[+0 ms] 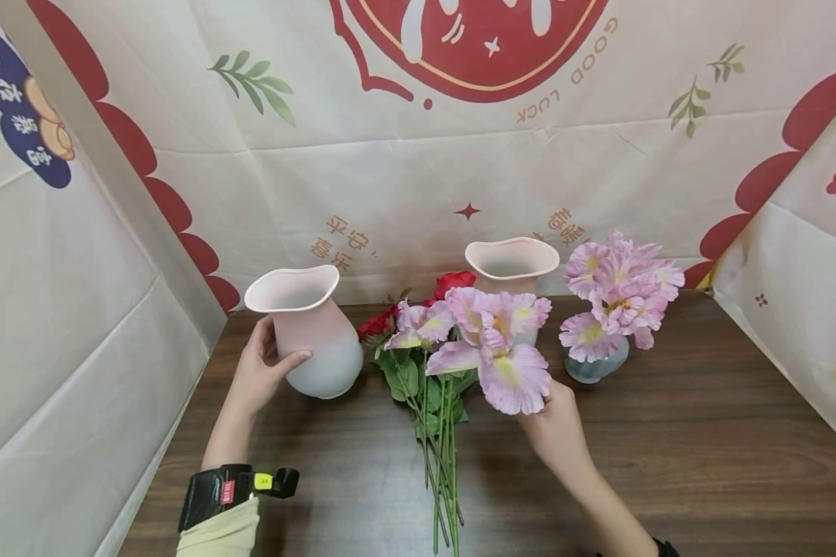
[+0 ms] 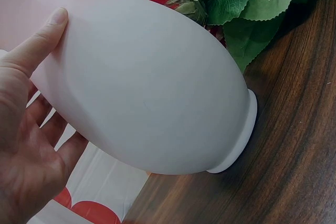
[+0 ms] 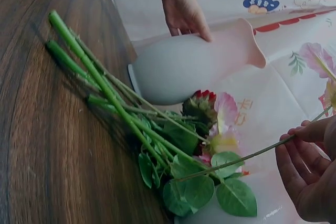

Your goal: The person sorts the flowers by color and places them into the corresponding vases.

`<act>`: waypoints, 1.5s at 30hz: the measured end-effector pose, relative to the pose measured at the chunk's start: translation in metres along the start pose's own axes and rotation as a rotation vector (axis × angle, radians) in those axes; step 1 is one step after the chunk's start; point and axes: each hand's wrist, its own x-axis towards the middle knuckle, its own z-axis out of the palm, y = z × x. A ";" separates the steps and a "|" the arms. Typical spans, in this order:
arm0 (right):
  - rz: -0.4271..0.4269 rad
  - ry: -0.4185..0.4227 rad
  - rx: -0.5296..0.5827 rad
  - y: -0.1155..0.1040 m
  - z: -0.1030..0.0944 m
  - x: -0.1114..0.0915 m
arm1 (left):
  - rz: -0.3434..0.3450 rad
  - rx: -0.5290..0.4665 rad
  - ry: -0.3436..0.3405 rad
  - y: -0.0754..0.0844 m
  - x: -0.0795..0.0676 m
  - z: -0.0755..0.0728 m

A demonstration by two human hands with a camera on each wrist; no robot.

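Note:
My left hand (image 1: pixel 259 370) holds a pink-and-white vase (image 1: pixel 326 348) at its narrow neck, thumb across the near side and fingers behind. That vase stands upright on the table, its wavy rim facing up. In my right hand (image 1: pixel 556 427) is a pink iris (image 1: pixel 512 371), its thin stem (image 3: pixel 257 153) pinched between thumb and fingers in the right wrist view. The bloom is raised above a loose bunch on the table: red roses (image 1: pixel 455 283), another pink iris (image 1: pixel 419 323), green leaves (image 1: pixel 399 374) and long stems (image 1: pixel 444 472) pointing toward me.
A second pink-and-white vase (image 1: pixel 507 285) stands behind the bunch, partly hidden by the iris. To the right, a small bluish vase (image 1: pixel 594 370) carries several pink irises (image 1: pixel 623 290). Printed cloth (image 1: pixel 390 186) walls the brown wooden table (image 1: pixel 704 449) at the back and sides.

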 end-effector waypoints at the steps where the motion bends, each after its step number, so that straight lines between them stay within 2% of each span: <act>1: 0.000 0.010 -0.008 0.001 -0.001 0.000 | 0.001 0.000 0.000 0.000 0.000 0.000; 5: -0.030 0.051 -0.058 0.007 -0.004 0.001 | 0.005 0.006 0.001 0.000 0.001 0.000; 10: -0.164 0.095 -0.187 0.017 -0.007 0.003 | 0.005 0.002 0.000 -0.001 0.001 0.000; 12: -0.187 0.105 -0.227 0.021 -0.009 0.004 | 0.002 0.001 0.001 -0.002 0.001 0.000; 16: -0.145 0.112 -0.249 0.028 -0.013 0.004 | -0.003 0.002 0.003 -0.002 0.001 0.000; 25: -0.148 0.145 -0.367 0.040 -0.024 0.007 | 0.010 -0.003 0.000 -0.003 0.001 0.001; 31: -0.136 0.189 -0.368 0.048 -0.031 0.009 | 0.015 -0.006 0.001 -0.003 0.001 0.001; 40: -0.178 0.257 -0.385 0.051 -0.038 0.013 | 0.021 -0.009 -0.004 -0.005 0.002 0.001; 45: -0.227 0.271 -0.461 0.046 -0.044 0.018 | 0.012 -0.004 -0.003 -0.004 0.002 0.001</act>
